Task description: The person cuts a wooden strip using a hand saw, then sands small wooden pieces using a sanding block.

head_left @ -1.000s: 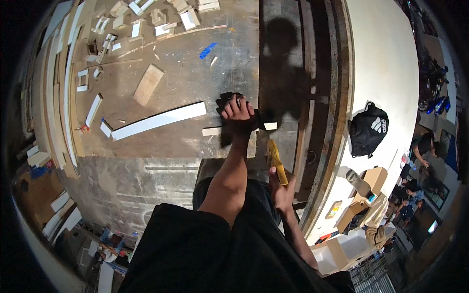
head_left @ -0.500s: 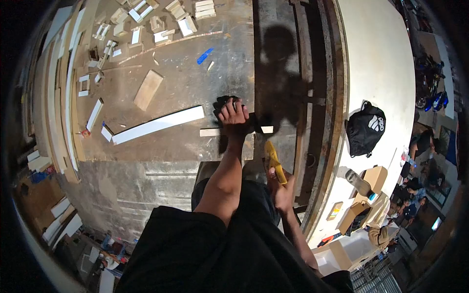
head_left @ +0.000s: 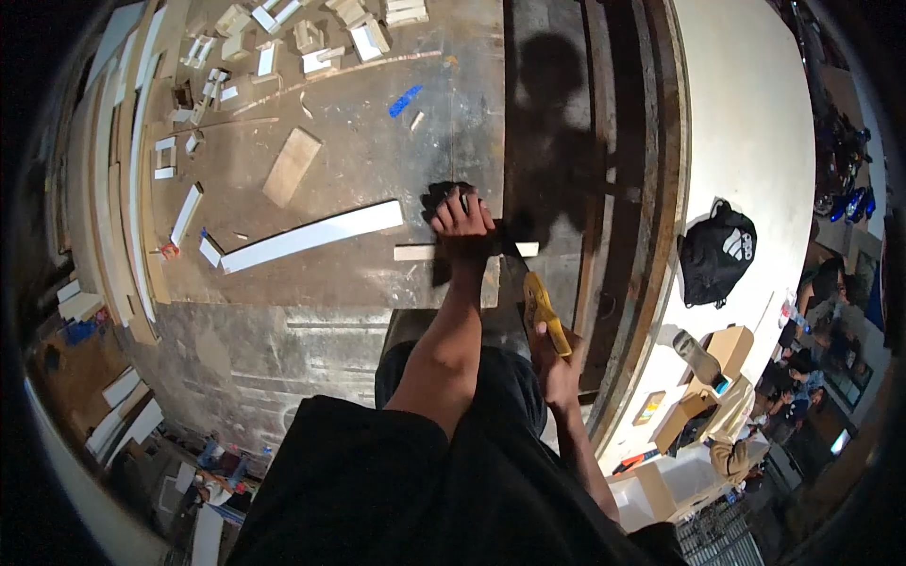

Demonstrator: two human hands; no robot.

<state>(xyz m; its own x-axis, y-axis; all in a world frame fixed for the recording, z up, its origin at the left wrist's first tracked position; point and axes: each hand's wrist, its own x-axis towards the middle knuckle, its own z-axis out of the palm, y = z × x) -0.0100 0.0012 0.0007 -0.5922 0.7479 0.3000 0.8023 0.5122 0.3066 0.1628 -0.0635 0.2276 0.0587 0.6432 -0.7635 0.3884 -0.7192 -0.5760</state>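
Note:
My left hand (head_left: 462, 215) presses down with curled fingers over a narrow wood strip (head_left: 413, 253) at the edge of the brown worktable (head_left: 359, 170). The strip's pale right end sticks out past that edge. In my right hand (head_left: 555, 363) is a handsaw (head_left: 541, 307), gripped by its yellow handle. Its dark blade crosses the strip just right of my left hand; part of the blade is hard to make out against the shadow. Left of my left hand lies a long white-faced board (head_left: 316, 236).
A short wood block (head_left: 293, 167) and a blue scrap (head_left: 406, 101) lie farther back, with several small wooden assemblies (head_left: 269, 61) behind. Long boards (head_left: 127, 179) line the left side. A black drawstring bag (head_left: 719, 253) and cardboard boxes (head_left: 684, 420) occupy the pale right-hand table.
The saw handle has moved slightly toward my body, and more of the blade shows beyond it. My left hand stays over the strip. The whole view has shifted a little.

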